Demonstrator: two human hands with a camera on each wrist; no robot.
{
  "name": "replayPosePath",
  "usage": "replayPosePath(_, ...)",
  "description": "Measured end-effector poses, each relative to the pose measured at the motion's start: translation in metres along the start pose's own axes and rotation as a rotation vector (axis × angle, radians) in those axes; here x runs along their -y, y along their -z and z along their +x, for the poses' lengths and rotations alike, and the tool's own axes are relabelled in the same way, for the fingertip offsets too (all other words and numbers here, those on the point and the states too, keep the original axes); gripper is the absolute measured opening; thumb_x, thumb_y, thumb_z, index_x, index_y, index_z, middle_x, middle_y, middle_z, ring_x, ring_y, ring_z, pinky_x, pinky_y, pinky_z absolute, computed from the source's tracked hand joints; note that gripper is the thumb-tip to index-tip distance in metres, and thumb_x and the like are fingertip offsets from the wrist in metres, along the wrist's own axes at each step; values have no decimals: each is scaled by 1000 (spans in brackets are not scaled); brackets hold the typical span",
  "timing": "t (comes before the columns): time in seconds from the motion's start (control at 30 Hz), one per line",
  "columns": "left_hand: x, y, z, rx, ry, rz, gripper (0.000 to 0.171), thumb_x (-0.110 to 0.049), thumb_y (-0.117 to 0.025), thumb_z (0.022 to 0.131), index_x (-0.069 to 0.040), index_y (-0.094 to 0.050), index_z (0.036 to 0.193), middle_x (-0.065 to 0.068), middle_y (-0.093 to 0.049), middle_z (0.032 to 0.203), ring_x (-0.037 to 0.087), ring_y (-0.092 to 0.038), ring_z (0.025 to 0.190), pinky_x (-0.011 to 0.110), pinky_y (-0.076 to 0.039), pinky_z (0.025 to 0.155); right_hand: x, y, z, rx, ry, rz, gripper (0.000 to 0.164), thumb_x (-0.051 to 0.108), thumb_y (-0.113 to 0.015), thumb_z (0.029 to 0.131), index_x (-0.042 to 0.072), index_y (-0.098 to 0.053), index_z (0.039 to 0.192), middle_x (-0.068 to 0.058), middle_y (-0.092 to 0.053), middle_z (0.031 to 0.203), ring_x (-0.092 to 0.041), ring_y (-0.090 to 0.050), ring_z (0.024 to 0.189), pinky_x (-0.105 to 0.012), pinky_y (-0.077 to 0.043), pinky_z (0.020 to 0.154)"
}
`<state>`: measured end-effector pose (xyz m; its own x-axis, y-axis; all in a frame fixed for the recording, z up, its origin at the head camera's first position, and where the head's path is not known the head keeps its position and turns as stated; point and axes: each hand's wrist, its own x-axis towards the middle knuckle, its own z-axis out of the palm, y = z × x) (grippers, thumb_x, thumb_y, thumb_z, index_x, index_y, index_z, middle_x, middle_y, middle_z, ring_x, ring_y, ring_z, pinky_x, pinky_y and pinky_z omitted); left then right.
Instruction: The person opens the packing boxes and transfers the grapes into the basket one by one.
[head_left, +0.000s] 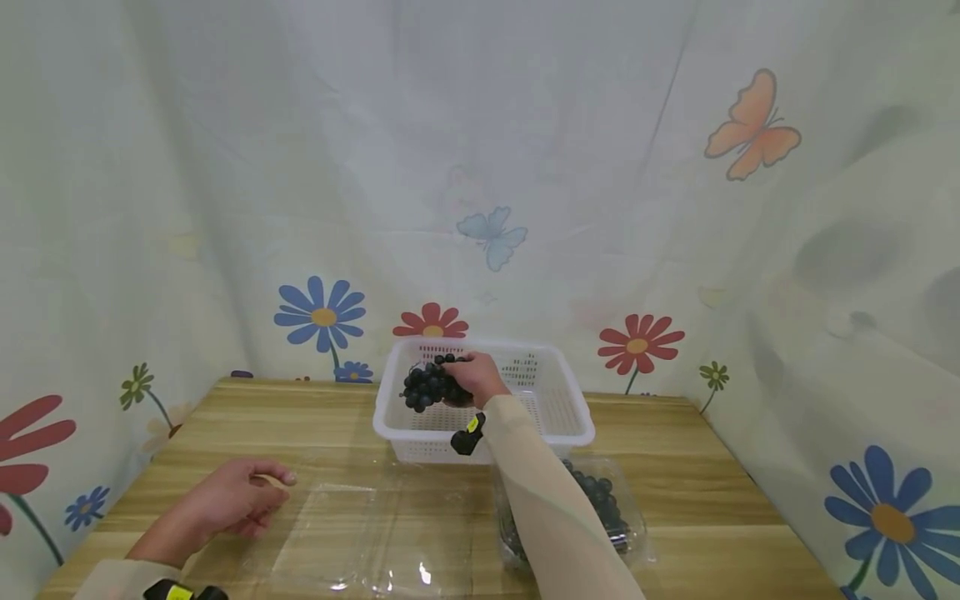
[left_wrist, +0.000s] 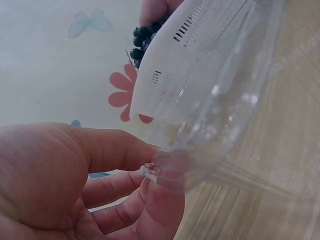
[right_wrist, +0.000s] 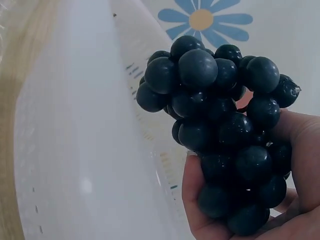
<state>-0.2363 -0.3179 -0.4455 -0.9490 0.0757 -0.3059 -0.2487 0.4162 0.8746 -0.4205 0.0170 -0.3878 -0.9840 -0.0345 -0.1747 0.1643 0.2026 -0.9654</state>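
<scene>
My right hand point(head_left: 480, 377) grips a bunch of dark grapes point(head_left: 426, 386) over the white perforated basket point(head_left: 423, 435). Close up in the right wrist view, fingers and thumb curl round the lower part of the bunch point(right_wrist: 235, 130). On the left, my left hand point(head_left: 236, 500) is beside a clear plastic clamshell box point(head_left: 322, 533) that lies opened out on the table. The left wrist view has its thumb and forefinger pinching the edge of that clear plastic point(left_wrist: 220, 115). Under my right forearm sits another clear box point(head_left: 637, 533) with dark grapes point(head_left: 600, 496) in it, partly hidden by the sleeve.
The wood-grain table point(head_left: 697, 483) carries everything. The basket stands near its back edge, close to a pale curtain point(head_left: 570, 150) printed with flowers and butterflies. The curtain also runs along both sides.
</scene>
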Motion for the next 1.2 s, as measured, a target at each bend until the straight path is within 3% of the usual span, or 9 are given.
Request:
replayPosePath(0.27, 0, -2, 0, 25, -34, -8, 32, -8, -65, 96, 6, -58, 125, 6, -61, 77, 18, -60, 62, 35, -59, 58, 0, 2, 10, -14, -79, 4, 31, 24, -74, 94, 6, -66, 118, -17, -67, 114, -34, -70, 89, -48, -65, 69)
replayPosePath(0.6, 0, -1, 0, 25, -25, -7, 32, -8, -65, 97, 5, -58, 124, 7, -61, 79, 18, -61, 63, 35, -59, 57, -7, 4, 24, 18, -140, -28, 24, 19, -74, 92, 6, -69, 111, -15, -69, 112, -33, -70, 87, -48, -65, 66)
replayPosePath(0.87, -2, -2, 0, 10, 3, -4, 31, -8, -65, 97, 4, -59, 124, 7, -61, 79, 19, -61, 63, 35, -59, 58, -8, 9, 31, 18, -141, -136, 30, 24, -74, 93, 10, -69, 119, -14, -69, 121, -32, -69, 100, -50, -63, 85)
replayPosePath(1.0, -1, -1, 0, 19, -12, -14, 32, -8, -65, 96, 5, -59, 124, 7, -61, 77, 19, -61, 63, 35, -59, 57, -8, 12, 35, 16, -146, -97, 30, 22, -75, 92, 14, -68, 121, -16, -69, 123, -37, -68, 102, -53, -64, 77)
replayPosePath(1.2, -3, -2, -2, 3, -11, -9, 31, -6, -65, 95, 6, -59, 123, 6, -60, 77, 18, -60, 62, 34, -58, 56, -6, 13, 33, 25, -155, -93, 30, 21, -75, 93, 14, -68, 121, -16, -69, 122, -36, -69, 97, -53, -64, 75)
